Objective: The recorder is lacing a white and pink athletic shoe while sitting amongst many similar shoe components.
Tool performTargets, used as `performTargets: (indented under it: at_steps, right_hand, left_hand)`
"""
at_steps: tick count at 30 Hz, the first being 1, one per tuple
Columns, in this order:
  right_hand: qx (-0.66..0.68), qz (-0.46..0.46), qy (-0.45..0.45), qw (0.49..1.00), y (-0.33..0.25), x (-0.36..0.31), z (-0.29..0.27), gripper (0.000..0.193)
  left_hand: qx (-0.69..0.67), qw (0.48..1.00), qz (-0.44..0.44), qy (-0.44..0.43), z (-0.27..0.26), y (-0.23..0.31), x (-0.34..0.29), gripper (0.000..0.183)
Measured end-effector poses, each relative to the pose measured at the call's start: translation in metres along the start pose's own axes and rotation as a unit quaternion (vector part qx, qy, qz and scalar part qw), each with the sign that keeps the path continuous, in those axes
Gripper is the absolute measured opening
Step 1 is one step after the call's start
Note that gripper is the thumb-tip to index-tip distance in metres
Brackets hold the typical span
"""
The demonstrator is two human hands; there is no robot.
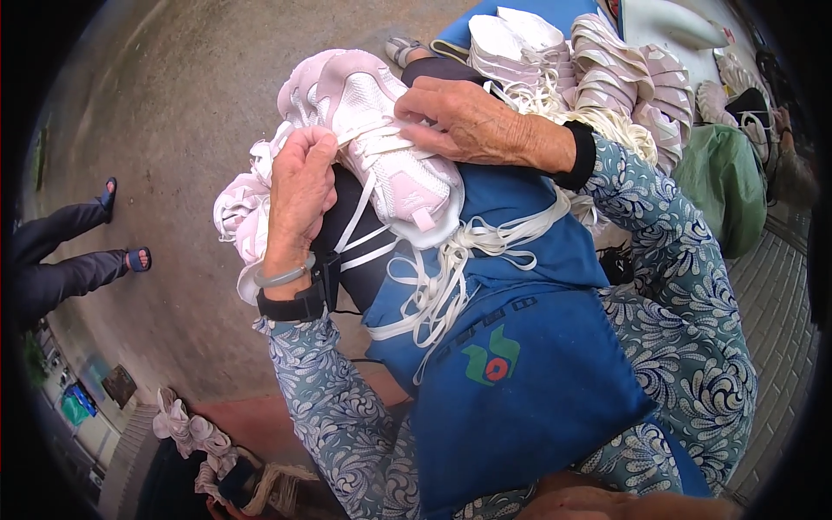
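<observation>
A pink and white sneaker upper [403,186] lies across my lap, its toe pointing away from me and its heel tab towards me. White shoelace [380,139] crosses its front in several rows, and a loose end hangs down beside it. At the upper's left edge, my left hand [303,186] is closed in a pinch on the lace. My right hand [468,126] grips the upper's right side, its fingers and thumb bent over the lacing; the fingertips are partly hidden. A bundle of loose white laces [446,277] rests on my blue apron [537,373].
More pink uppers [299,87] lie beyond and left of the one in my hands. Stacked uppers [607,74] fill the far right, near a green bag [724,186]. Another person's legs [74,234] show at left. Further uppers [195,433] sit at lower left.
</observation>
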State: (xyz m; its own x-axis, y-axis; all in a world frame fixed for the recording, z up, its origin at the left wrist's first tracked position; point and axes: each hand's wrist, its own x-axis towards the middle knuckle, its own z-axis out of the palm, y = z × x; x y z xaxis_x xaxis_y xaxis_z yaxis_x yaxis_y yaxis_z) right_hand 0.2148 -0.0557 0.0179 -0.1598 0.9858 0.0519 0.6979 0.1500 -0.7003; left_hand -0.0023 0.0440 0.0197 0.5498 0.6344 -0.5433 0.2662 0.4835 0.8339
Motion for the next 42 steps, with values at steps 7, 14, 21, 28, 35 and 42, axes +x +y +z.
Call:
performTargets:
  at_steps: [7, 14, 21, 28, 35, 42]
  right_hand:
    - [-0.017, -0.027, 0.049, 0.998, 0.006, -0.006, 0.003, 0.021]
    - [-0.008, -0.006, 0.031, 0.999, 0.002, -0.003, 0.002, 0.020]
    - [-0.012, -0.010, 0.028, 0.999, 0.003, -0.004, 0.003, 0.021]
    - [0.008, -0.016, 0.056, 0.998, 0.002, -0.005, 0.003, 0.020]
    - [-0.098, -0.067, 0.021, 0.993, -0.013, -0.002, 0.004, 0.017]
    - [-0.095, -0.029, 0.070, 0.993, -0.020, 0.003, 0.007, 0.015]
  left_hand:
    - [0.318, 0.921, 0.185, 0.131, 0.031, 0.001, -0.023, 0.013]
    - [0.520, 0.761, 0.349, 0.171, 0.043, -0.009, -0.021, 0.008]
    - [0.545, 0.743, 0.346, 0.177, 0.044, -0.018, -0.015, 0.010]
    - [0.222, 0.967, 0.115, 0.051, 0.017, -0.009, -0.005, 0.017]
    - [0.249, 0.961, 0.097, 0.068, 0.025, -0.014, -0.004, 0.019]
    - [0.237, 0.964, 0.118, 0.032, 0.022, -0.015, -0.006, 0.018]
